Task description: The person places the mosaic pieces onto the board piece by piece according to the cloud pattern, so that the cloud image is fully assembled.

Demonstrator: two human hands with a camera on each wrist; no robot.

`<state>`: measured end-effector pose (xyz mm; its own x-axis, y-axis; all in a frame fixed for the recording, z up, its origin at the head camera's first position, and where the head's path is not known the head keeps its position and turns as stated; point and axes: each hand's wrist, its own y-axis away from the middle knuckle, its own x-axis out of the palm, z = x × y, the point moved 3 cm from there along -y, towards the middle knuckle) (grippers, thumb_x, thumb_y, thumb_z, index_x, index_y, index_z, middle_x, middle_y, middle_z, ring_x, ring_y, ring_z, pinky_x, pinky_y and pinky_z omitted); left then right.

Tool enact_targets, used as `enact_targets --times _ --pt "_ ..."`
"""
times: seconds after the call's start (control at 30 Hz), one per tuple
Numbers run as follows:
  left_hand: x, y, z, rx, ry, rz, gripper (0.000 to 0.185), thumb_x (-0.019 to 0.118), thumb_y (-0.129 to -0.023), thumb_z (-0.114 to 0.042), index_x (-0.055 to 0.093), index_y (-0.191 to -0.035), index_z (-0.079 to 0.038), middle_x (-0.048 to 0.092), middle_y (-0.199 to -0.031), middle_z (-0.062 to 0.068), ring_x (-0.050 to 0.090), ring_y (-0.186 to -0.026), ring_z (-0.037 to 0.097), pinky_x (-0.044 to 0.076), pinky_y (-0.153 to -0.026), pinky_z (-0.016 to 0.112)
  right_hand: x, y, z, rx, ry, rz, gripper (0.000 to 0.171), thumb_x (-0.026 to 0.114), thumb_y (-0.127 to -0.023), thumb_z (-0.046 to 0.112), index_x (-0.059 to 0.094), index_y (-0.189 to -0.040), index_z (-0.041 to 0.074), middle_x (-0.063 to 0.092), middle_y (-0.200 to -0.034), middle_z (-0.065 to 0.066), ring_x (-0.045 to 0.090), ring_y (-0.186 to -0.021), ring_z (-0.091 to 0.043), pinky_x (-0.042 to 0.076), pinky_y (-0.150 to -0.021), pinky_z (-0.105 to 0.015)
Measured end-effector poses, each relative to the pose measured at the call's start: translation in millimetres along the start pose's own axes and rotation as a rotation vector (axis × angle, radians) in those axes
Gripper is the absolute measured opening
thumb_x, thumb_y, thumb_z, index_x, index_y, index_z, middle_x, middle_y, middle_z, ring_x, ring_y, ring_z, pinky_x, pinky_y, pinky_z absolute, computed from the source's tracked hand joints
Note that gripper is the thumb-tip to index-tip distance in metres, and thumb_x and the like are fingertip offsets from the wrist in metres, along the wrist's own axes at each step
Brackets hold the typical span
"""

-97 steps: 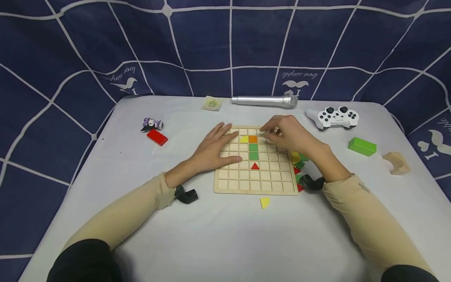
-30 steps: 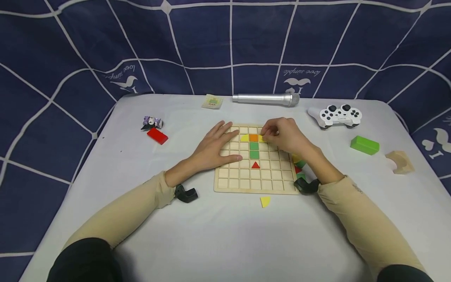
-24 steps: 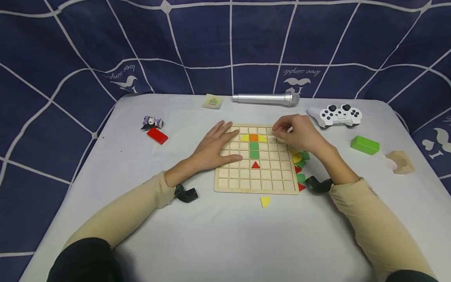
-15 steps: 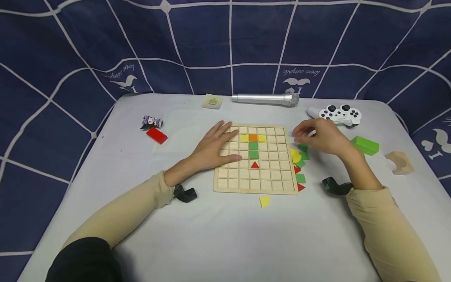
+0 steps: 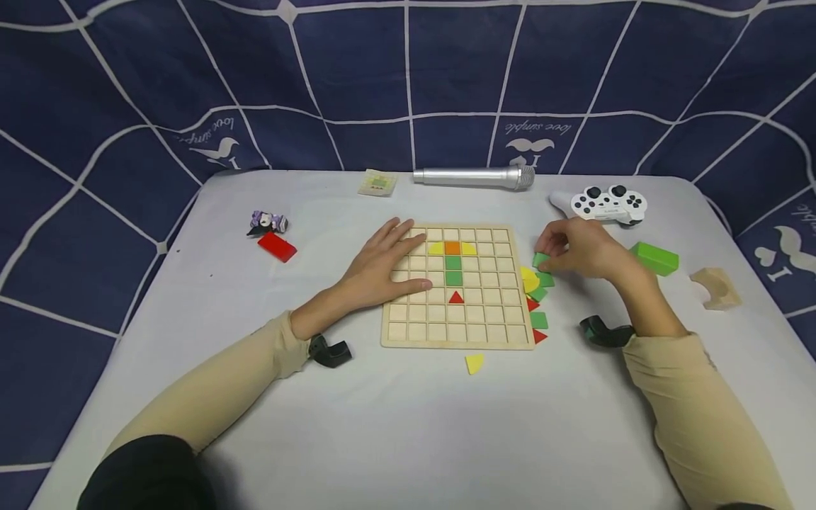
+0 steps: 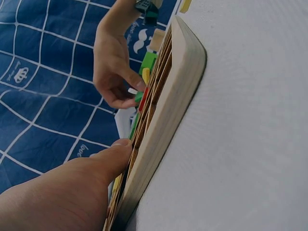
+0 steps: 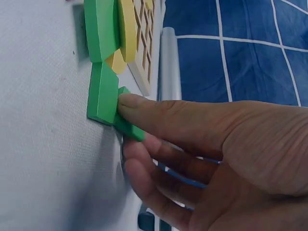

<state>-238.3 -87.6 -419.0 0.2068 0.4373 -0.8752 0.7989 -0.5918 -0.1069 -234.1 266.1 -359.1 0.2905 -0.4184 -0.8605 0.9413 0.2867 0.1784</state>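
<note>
Table (image 5: 408,425) with wooden grid board (image 5: 456,333), my hands at either side of it.

My left hand (image 5: 382,265) lies flat on the board's left part, fingers straight and relaxed, gripping nothing. Just off the board's right edge, my right hand (image 5: 583,249) pinches a small green tile (image 5: 540,259) between thumb and fingertips (image 7: 126,102), lifted against the loose pile of green, yellow and red pieces (image 5: 534,297). In the board sit yellow, orange, green and red pieces. Beyond the board's right edge lies a white controller (image 5: 605,204); a yellow piece (image 5: 474,363) lies just below the board.
</note>
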Motion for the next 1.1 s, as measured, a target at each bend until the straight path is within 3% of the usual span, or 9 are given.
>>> enact_targets --times 0.3,0.47,0.6,0.73,1.0,1.1 --pt "0.7 1.4 1.6 -0.003 0.006 -0.005 0.090 0.073 -0.091 -0.061 0.042 -0.163 -0.016 0.023 -0.176 0.011 0.008 -0.165 0.033 0.015 -0.132 0.055 -2.8 -0.7 24.5 -0.084 -0.081 -0.104 0.014 0.081 -0.089 0.000 0.075 -0.100 0.007 0.072 -0.093 -0.008 0.064 -0.089 -0.022 0.047 -0.075 -0.020" --pt "2.7 3.1 1.7 -0.012 0.010 -0.001 0.090 0.073 -0.092 -0.061 0.042 -0.163 -0.018 0.023 -0.176 0.010 0.008 -0.165 0.031 0.016 -0.132 0.055 16.2 -7.6 57.2 -0.196 -0.117 -0.065 0.013 0.079 -0.090 -0.001 0.076 -0.098 0.009 0.074 -0.091 -0.005 0.066 -0.087 -0.019 0.052 -0.075 -0.023" --pt "3.6 2.3 2.3 -0.017 0.008 -0.004 0.089 0.073 -0.092 -0.061 0.042 -0.163 -0.018 0.023 -0.176 0.009 0.008 -0.165 0.031 0.016 -0.132 0.055 33.8 -13.3 74.0 -0.229 -0.120 -0.044 0.012 0.079 -0.090 0.001 0.077 -0.097 0.010 0.075 -0.089 -0.004 0.068 -0.085 -0.018 0.056 -0.077 -0.031" --pt "3.9 1.4 2.2 -0.018 0.005 -0.006 0.090 0.073 -0.092 -0.062 0.042 -0.163 -0.018 0.023 -0.176 0.010 0.007 -0.165 0.031 0.016 -0.132 0.055 44.9 -17.4 79.3 -0.243 -0.138 -0.069 0.012 0.077 -0.090 -0.001 0.077 -0.097 0.009 0.076 -0.088 -0.003 0.069 -0.084 -0.017 0.059 -0.080 -0.035" --pt "-1.2 -0.3 1.8 -0.004 -0.003 0.005 0.090 0.072 -0.092 -0.062 0.041 -0.164 -0.018 0.021 -0.176 0.010 0.007 -0.165 0.032 0.015 -0.132 0.055 51.6 -23.1 82.2 -0.325 -0.151 -0.217 0.012 0.075 -0.090 -0.003 0.077 -0.093 0.008 0.075 -0.084 -0.002 0.067 -0.080 -0.016 0.059 -0.078 -0.037" --pt "2.7 -0.9 2.5 -0.002 0.008 -0.003 0.089 0.073 -0.092 -0.061 0.041 -0.163 -0.017 0.021 -0.176 0.010 0.007 -0.165 0.033 0.014 -0.132 0.055 55.6 -23.3 78.8 -0.326 -0.133 -0.225 0.010 0.077 -0.091 0.000 0.078 -0.094 0.009 0.075 -0.085 -0.001 0.067 -0.080 -0.016 0.058 -0.078 -0.036"
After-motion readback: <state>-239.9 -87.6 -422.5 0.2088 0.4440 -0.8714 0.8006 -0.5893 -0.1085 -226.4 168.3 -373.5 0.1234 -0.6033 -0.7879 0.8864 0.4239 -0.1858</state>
